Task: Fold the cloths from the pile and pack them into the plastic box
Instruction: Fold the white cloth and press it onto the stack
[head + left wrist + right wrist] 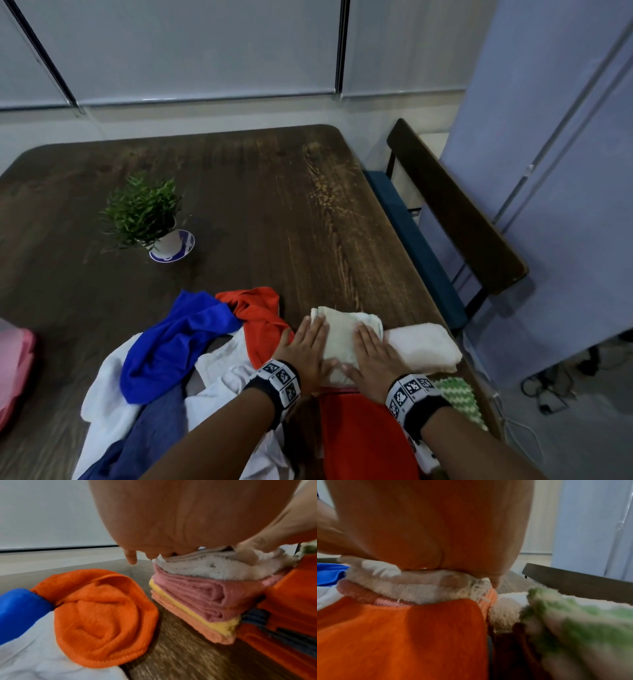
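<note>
Pressing flat-fingered, left hand [310,349] and right hand [371,356] hold down the cream cloth [342,337]; pile [178,346] at nine o'clock.

Dim even light, blurred wrist views

R hand [426,534] flat on cream cloth [412,588] | pink cloth [361,595] under | orange cloth [399,635] near | green-white cloth [573,622] right

A dark wood table [260,205] with rounded corners stands near pale grey wall panels [191,48] split by black strips, a blue-cushioned wooden bench [455,205] along its right edge, a lavender partition [561,212] beyond, and cables [548,387] on the pale floor.
</note>
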{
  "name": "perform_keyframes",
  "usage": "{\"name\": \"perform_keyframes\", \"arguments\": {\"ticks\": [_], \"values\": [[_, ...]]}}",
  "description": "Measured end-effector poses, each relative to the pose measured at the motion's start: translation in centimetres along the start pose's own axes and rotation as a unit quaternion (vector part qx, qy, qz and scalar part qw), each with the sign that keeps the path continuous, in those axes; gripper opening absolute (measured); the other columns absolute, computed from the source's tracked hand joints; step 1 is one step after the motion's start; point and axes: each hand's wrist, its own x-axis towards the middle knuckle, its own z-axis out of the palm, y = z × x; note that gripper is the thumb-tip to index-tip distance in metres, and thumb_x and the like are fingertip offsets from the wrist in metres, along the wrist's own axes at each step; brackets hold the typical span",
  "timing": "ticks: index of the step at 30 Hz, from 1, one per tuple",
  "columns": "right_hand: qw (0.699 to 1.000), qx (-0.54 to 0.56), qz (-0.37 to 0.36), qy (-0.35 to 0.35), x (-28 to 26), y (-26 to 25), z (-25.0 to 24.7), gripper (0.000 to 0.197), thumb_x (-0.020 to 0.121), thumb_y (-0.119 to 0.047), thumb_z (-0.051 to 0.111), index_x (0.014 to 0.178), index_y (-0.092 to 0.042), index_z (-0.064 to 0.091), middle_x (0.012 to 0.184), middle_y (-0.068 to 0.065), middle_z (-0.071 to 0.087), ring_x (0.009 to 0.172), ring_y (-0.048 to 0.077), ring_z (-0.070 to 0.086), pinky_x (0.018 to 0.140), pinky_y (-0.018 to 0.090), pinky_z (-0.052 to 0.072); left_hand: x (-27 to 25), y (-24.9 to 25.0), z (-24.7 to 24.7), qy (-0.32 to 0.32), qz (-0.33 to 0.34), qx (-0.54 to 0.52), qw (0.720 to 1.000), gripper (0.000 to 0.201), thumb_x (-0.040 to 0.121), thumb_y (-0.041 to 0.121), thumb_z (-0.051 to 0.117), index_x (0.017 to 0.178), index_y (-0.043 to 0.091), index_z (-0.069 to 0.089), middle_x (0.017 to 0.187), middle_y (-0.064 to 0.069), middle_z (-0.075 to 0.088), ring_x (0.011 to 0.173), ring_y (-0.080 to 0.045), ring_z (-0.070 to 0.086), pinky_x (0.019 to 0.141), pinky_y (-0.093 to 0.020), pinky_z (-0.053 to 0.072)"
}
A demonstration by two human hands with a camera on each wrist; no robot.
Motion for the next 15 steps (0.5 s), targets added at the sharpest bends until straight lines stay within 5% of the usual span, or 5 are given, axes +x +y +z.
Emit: {"name": "perform_keyframes", "arguments": {"ticks": [2, 6, 15], "values": [[1.0, -0.004, 0.02, -0.003, 0.3, 0.0, 0.3, 0.113, 0.067, -0.08, -0.016, 0.156, -0.011, -0.015, 0.164, 0.006, -0.022, 0.152, 0.02, -0.016, 0.124, 0.046, 0.001, 0.3, -0.1, 0.3, -0.007, -0.008, 0.005, 1.0, 0.079, 0.093, 0.064, 0.006, 0.154, 0.016, -0.01, 0.159, -0.002, -0.024, 0.149, -0.023, -0.012, 0.117, -0.052, 0.01], [0.999, -0.024, 0.041, -0.01, 0.7, -0.5, 0.6, 0.086, 0.096, -0.067, 0.017, 0.157, -0.013, -0.012, 0.164, 0.004, -0.022, 0.153, 0.02, -0.014, 0.123, 0.051, 0.006, 0.7, -0.2, 1.3, -0.016, -0.024, -0.012, 1.0, 0.083, 0.087, 0.067, 0.002, 0.154, 0.019, -0.011, 0.159, 0.0, -0.023, 0.149, -0.025, -0.012, 0.116, -0.052, 0.011], [0.998, 0.01, 0.048, -0.037, 1.4, -0.2, -0.4, 0.085, 0.096, -0.066, 0.027, 0.158, -0.019, -0.009, 0.165, -0.004, -0.019, 0.153, 0.015, -0.011, 0.122, 0.053, 0.007, 0.7, -1.3, -0.1, -0.03, -0.009, -0.094, 0.995, 0.074, 0.096, 0.063, 0.023, 0.155, 0.026, 0.0, 0.162, 0.009, -0.014, 0.15, -0.025, -0.006, 0.111, -0.054, 0.021]]}}
